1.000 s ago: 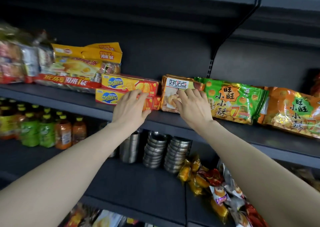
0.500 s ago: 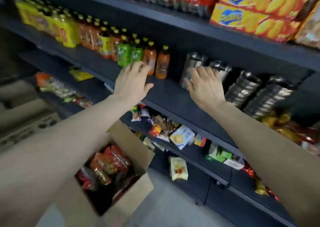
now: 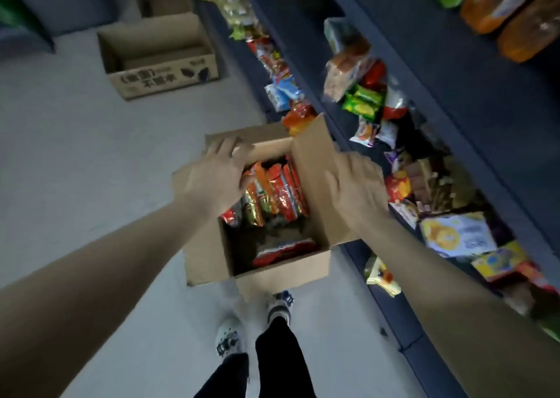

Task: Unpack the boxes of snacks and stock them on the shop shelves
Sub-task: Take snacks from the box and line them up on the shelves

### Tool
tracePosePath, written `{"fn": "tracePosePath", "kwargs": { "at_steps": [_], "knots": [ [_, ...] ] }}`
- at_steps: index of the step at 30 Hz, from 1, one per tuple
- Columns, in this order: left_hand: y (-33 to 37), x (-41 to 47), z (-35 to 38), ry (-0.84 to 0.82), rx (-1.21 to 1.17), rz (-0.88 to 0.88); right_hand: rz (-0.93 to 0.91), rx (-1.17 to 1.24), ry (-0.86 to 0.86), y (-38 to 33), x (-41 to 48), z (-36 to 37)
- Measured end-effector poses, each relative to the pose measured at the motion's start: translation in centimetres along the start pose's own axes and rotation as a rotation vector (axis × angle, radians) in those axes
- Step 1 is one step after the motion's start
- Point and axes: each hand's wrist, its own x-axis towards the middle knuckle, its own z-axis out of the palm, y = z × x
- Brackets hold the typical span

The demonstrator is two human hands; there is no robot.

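- The cardboard box [image 3: 281, 268] is sitting open on the pale floor [image 3: 91, 161], just beside the foot of the shelving, with its flaps standing outward.
- Snack packets [image 3: 274, 191] in red, orange and green are standing on edge in a row in the far half of the box. Another red packet [image 3: 285, 250] is lying flat at the bottom of the near half.
- The left hand [image 3: 216, 177] is hovering over the box's far left corner, back upward, with the fingers loosely extended and slightly apart, holding nothing. Its thumb is pointing toward the packets. Motion blur is hiding whether the fingertips are touching the flap.
- The right hand [image 3: 356, 191] is hanging over the right-hand flap, back upward, with the fingers spread and relaxed, gripping nothing.
- Both bare forearms are reaching forward and down from the lower corners of the view, converging on the box.
- Two pale shoes [image 3: 225, 337] and black trouser legs are showing just behind the box.
- The dark shelves [image 3: 448, 88] are running along the right side, carrying loose mixed snack packs [image 3: 454, 235] and, higher up, green and orange bags [image 3: 485, 6].
- A second, empty box [image 3: 163, 76] is standing on the floor farther off, well apart from the first.
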Motion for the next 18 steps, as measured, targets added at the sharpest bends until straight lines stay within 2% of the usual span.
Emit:
{"fn": "tracePosePath", "kwargs": {
  "at_steps": [5, 11, 13, 18],
  "knots": [
    [-3.9, -3.1, 10.5, -0.199, -0.035, -0.183, -0.072, 0.093, -0.217, -2.5, 0.0, 10.7],
    [-5.6, -6.0, 20.7, -0.34, -0.095, -0.328, -0.124, 0.152, -0.426, -2.9, -1.4, 22.0],
    [-6.1, -6.3, 23.6, -0.366, -0.095, -0.334, -0.117, 0.146, -0.452, -3.0, -1.6, 24.9],
    [-8.2, -4.8, 29.6, -0.352, -0.107, -0.332, -0.181, 0.145, -0.386, -2.8, -2.2, 31.1]
  ]
}}
